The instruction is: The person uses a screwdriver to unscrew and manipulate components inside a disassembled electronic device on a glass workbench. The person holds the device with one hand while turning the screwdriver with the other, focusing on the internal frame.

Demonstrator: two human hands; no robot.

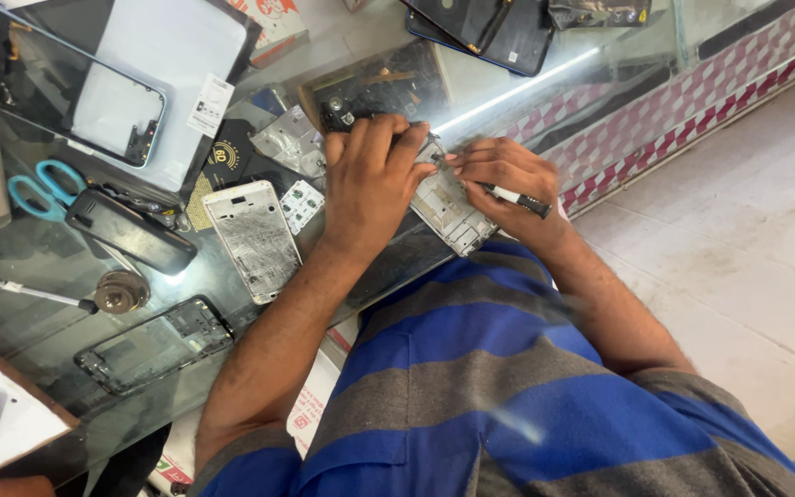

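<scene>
**Holding the phone frame down while the small tool is working on it**

Pressing down with your left hand (372,179), you are keeping an opened phone frame (448,207) flat at the near edge of the glass counter (39,340). Your fingers are lying closed over its top end. Your right hand (508,179) is pinching a thin screwdriver (519,197) with a white and black handle, and its fingertips are touching the frame's right side. The tool's tip is hidden, so you cannot tell what it is touching.

It looks like the phone is already well taken apart. Its silver inside is showing, with no back on it. The work on it is not done yet, since both your hands are busy on it.

Around you, other parts are lying loose. A second silver frame (255,239) is sitting just left of your left arm. A dark frame (154,342) is lying nearer to you. Blue scissors (40,189), a black phone (129,230) and a small green board (302,204) are waiting farther left.
</scene>
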